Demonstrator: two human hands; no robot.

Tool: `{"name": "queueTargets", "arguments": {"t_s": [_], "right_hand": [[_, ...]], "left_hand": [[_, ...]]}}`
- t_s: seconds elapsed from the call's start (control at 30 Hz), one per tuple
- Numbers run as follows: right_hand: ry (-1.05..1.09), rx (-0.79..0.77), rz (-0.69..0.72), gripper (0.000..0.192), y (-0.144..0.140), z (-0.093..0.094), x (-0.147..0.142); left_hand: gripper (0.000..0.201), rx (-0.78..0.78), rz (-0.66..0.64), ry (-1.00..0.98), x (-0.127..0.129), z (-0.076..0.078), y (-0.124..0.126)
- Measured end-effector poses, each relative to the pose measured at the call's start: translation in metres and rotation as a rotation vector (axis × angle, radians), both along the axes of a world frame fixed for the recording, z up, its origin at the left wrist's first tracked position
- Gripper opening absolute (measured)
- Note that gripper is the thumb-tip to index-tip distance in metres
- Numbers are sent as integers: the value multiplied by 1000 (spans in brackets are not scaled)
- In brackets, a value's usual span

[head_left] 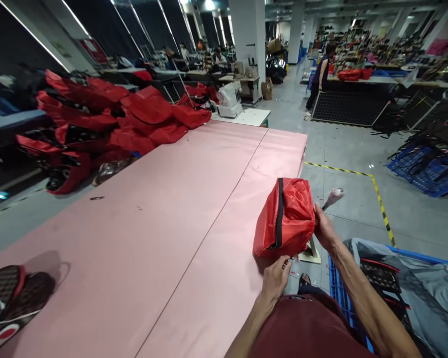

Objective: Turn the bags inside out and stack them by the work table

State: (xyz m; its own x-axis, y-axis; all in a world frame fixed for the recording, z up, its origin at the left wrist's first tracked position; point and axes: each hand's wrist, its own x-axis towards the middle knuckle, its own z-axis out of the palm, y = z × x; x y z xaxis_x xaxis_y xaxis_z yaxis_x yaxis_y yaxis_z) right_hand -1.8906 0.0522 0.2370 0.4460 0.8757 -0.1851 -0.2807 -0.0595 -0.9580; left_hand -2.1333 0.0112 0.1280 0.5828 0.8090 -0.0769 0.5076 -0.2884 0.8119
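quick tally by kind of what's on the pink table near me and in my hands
Red nylon zip bag, gripped between left hand and right hand: 1
Dark checkered shoes at the pink table's near-left corner: 2
Heap of red bags at the far left: 1, bags too overlapped to count
Total: 4

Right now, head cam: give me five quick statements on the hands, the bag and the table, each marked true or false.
1. Both hands are on the red bag. True: the left hand is at its lower edge and the right hand at its right side.
2. The red bag sits at the far left of the pink table. False: it is at the table's right edge.
3. The bag has a black zipper band. True.
4. The pile of red bags is stacked in the blue crate. False: it lies at the table's far left.
5. The right hand is empty. False: a tool sticks out of it.
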Motion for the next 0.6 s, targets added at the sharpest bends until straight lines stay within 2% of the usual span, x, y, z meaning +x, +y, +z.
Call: {"name": "queueTargets", "arguments": {"t_s": [0.07,0.17,0.23,0.3,0.37,0.47,0.53,0.6], "right_hand": [[-153,-68,-8,79,1,14,5],[-424,-85,-72,81,16,20,-6],[-572,-76,-77,83,28,20,-18],[-690,-88,-25,81,37,19,-27],[-786,-132,45,78,40,20,-28],[-906,-189,91,72,37,23,-14],[-936,-182,123,67,33,25,-4],[-928,-115,227,66,32,29,0]], "left_hand": [[35,142,132,-178,-3,27,5],[42,284,399,-262,-2,71,30],[52,231,446,-265,3,93,55],[51,111,415,-253,7,101,83],[50,19,472,-276,-1,93,108],[51,-98,761,-219,-35,59,127],[52,-233,864,-61,-59,34,119],[54,-341,818,20,-70,14,94]]}}
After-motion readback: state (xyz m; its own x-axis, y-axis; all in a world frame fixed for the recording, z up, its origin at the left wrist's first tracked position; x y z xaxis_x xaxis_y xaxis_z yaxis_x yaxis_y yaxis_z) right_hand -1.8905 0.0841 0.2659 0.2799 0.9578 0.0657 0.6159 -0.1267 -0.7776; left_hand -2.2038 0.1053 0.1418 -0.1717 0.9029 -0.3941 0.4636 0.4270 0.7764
